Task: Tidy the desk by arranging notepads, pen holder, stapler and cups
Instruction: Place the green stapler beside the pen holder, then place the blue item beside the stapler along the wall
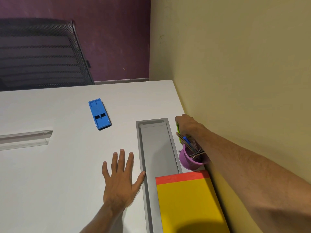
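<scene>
A blue stapler (99, 113) lies flat on the white desk (58, 165), left of centre. A purple cup (191, 159) holding pens and a mesh insert stands by the yellow wall at the right. Nearer me, a yellow notepad (188, 206) with a red top strip lies partly over the grey recessed tray (157, 148). My right hand (186, 125) reaches past the cup along the wall, its fingers closed around a green object (178, 132) that is mostly hidden. My left hand (120, 179) rests flat on the desk, fingers spread, thumb touching the tray's edge.
A clear acrylic strip (25, 139) lies at the desk's left edge. A black mesh office chair (40, 54) stands beyond the far edge, before a purple wall. The yellow wall (244, 64) bounds the desk on the right.
</scene>
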Available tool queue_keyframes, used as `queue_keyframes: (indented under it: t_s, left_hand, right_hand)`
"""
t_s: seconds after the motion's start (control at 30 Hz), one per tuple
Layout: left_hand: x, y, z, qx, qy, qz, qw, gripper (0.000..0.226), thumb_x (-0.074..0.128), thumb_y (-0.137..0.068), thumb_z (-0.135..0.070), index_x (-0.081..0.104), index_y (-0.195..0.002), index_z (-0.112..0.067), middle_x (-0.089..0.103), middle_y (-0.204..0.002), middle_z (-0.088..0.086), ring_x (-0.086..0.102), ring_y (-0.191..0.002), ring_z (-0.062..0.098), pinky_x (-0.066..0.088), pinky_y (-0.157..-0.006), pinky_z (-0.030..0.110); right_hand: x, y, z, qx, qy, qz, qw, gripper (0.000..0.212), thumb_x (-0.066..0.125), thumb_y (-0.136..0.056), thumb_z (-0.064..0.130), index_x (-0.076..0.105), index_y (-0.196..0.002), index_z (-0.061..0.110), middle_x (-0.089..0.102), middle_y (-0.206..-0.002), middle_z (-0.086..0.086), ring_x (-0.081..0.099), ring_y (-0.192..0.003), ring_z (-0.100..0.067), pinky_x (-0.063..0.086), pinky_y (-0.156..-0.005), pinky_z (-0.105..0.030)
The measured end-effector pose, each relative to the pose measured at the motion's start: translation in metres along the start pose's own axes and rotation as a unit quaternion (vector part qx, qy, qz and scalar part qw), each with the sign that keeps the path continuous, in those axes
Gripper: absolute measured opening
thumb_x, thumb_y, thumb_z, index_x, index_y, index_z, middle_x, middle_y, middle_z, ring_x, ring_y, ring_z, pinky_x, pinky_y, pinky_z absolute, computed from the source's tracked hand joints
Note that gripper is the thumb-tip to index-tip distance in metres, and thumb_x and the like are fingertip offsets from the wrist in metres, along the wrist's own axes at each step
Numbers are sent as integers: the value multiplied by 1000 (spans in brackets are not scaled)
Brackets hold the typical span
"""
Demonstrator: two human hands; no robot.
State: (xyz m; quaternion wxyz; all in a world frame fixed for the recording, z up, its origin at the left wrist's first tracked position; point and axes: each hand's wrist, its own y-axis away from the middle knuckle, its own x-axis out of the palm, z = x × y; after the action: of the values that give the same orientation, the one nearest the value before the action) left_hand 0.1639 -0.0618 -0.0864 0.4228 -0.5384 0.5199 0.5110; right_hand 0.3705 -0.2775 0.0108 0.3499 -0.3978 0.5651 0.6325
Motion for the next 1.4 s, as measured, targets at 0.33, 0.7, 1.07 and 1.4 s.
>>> queue_keyframes:
  t_s: [0.33,0.7,1.07,1.4]
  left_hand:
    - [2,-1,0,-2,-1,0,1000,80,14,-89,-74,15,-153,-27,2,-161,5,-2,-149,26,2,-116,58]
    - [1,-1,-1,5,4,-2,1000,81,6,-87,-75,7,-153,-27,-3,-161,4,-7,-148,26,-4,-115,57]
    - [-88,-4,-11,-26,93,107,990,85,23,-89,-70,5,-154,-18,-1,-162,8,-1,-149,27,1,-119,50]
    - [-215,105,9,-6,39,-5,999,67,23,-95,-62,30,-146,-18,18,-159,6,9,-147,24,0,-118,51]
  right_hand:
    - [-1,4,-2,12,7,9,1000,46,55,-85,-3,43,-127,9,40,-130,-14,43,-118,-31,44,-82,-36]
    - [-30,30,1,-10,-10,-93,996,62,70,-83,37,42,-130,10,47,-126,-14,47,-116,-32,45,-83,-39]
    - [-83,131,35,-71,-19,-278,958,58,37,-97,54,40,-135,11,51,-132,-11,49,-119,-27,44,-91,-39]
    - [-14,280,88,-61,-38,-220,973,75,21,-86,63,55,-131,14,59,-133,-8,54,-125,-25,45,-101,-46]
